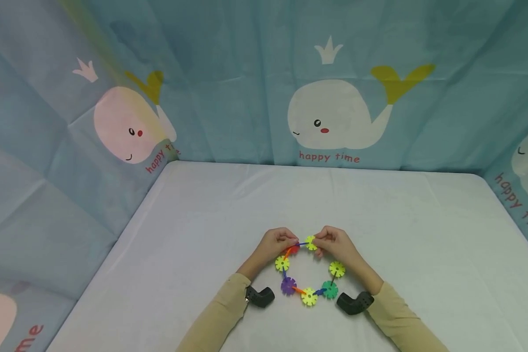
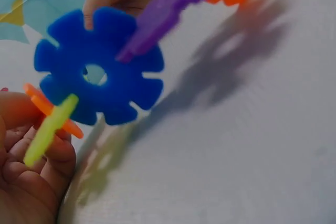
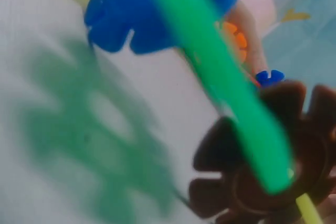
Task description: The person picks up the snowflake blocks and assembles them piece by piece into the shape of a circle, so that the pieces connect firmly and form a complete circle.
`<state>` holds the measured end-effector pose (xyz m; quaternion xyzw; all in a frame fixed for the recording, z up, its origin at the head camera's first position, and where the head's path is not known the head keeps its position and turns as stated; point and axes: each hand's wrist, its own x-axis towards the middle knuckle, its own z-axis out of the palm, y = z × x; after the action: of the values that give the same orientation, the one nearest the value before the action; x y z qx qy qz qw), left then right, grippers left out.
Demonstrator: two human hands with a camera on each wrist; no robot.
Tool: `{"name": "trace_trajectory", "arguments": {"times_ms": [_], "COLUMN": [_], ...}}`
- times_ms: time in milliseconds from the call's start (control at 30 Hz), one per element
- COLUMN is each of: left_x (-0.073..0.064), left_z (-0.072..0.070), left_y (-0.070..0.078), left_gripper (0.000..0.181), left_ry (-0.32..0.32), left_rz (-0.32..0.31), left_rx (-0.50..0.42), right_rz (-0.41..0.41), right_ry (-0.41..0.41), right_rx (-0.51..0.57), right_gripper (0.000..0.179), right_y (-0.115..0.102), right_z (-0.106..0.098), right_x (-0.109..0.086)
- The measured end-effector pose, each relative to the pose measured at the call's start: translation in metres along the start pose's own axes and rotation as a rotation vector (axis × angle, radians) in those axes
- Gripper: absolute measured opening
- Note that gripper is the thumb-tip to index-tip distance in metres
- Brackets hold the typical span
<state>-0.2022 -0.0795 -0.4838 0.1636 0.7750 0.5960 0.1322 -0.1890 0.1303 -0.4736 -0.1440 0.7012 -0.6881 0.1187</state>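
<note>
A chain of notched plastic snowflake discs curves between my hands, with discs slotted edge to edge. My left hand (image 1: 278, 244) pinches the chain near the red disc (image 1: 294, 249). At the top, my right hand (image 1: 336, 243) pinches a yellow disc (image 1: 310, 243), joined by a thin edge-on blue disc (image 1: 302, 244). The lower run holds a purple disc (image 1: 288, 286), a yellow disc (image 1: 309, 297) and a green disc (image 1: 330, 289). Its end yellow disc (image 1: 337, 269) lies below my right hand, apart from the held one. A brown disc (image 3: 215, 195) looms in the right wrist view.
The white-covered table (image 1: 202, 210) extends around the chain. A blue curtain (image 1: 246, 98) with printed whales hangs behind and at both sides. Black wrist cameras (image 1: 260, 297) sit at both sleeves, close to the chain's lower discs.
</note>
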Motion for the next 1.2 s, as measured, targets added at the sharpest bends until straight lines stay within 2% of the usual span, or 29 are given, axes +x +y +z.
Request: {"name": "trace_trajectory", "arguments": {"times_ms": [67, 133, 233, 300, 333, 367, 433, 467, 533, 633, 767, 933, 1100, 1200], "left_x": [0.001, 0.002, 0.0, -0.001, -0.001, -0.002, -0.002, -0.002, -0.002, -0.005, -0.011, -0.013, -0.013, -0.012], "left_z": [0.001, 0.002, 0.001, 0.0, 0.0, 0.0, 0.0, 0.0, -0.001, -0.001, -0.002, -0.003, -0.003, -0.003], "left_y": [-0.001, -0.001, 0.001, 0.002, 0.002, 0.003, 0.003, 0.004, 0.005, 0.013, 0.028, 0.033, 0.032, 0.033], "left_gripper": [0.016, 0.018, 0.023, 0.025, 0.026, 0.026, 0.024, 0.023, 0.021, 0.018, 0.018, 0.018, 0.017, 0.018], "left_ry": [0.0, 0.0, -0.007, -0.008, -0.012, -0.015, -0.024, -0.029, -0.034, -0.023, -0.001, 0.03, 0.035, 0.05], "left_rz": [0.002, 0.007, 0.018, 0.031, 0.033, 0.041, 0.053, 0.055, 0.06, 0.078, 0.087, 0.059, 0.045, 0.045], "left_rx": [0.014, 0.041, 0.076, 0.095, 0.095, 0.09, 0.074, 0.064, 0.042, 0.024, 0.004, -0.006, -0.003, -0.002], "right_rz": [0.001, -0.01, -0.029, -0.074, -0.106, -0.139, -0.186, -0.189, -0.144, -0.087, -0.105, -0.144, -0.314, -0.399], "right_ry": [0.016, -0.005, -0.101, -0.167, -0.167, -0.143, -0.035, 0.034, 0.138, 0.15, 0.124, 0.16, 0.064, 0.038], "right_rx": [-0.029, -0.055, -0.091, -0.166, -0.239, -0.318, -0.51, -0.599, -0.719, -0.791, -0.805, -0.703, -0.555, -0.546], "right_gripper": [0.015, 0.02, 0.029, 0.031, 0.031, 0.031, 0.03, 0.029, 0.029, 0.033, 0.031, 0.022, 0.014, 0.01], "right_y": [-0.001, -0.005, -0.013, -0.019, -0.022, -0.024, -0.028, -0.028, -0.027, -0.018, -0.004, -0.004, -0.014, -0.016], "right_z": [-0.002, -0.004, -0.006, -0.009, -0.012, -0.016, -0.026, -0.032, -0.041, -0.047, -0.043, -0.035, -0.018, -0.009], "right_x": [0.0, -0.001, -0.002, -0.002, -0.002, -0.002, -0.003, -0.004, -0.007, -0.008, -0.005, -0.004, -0.004, -0.004]}}
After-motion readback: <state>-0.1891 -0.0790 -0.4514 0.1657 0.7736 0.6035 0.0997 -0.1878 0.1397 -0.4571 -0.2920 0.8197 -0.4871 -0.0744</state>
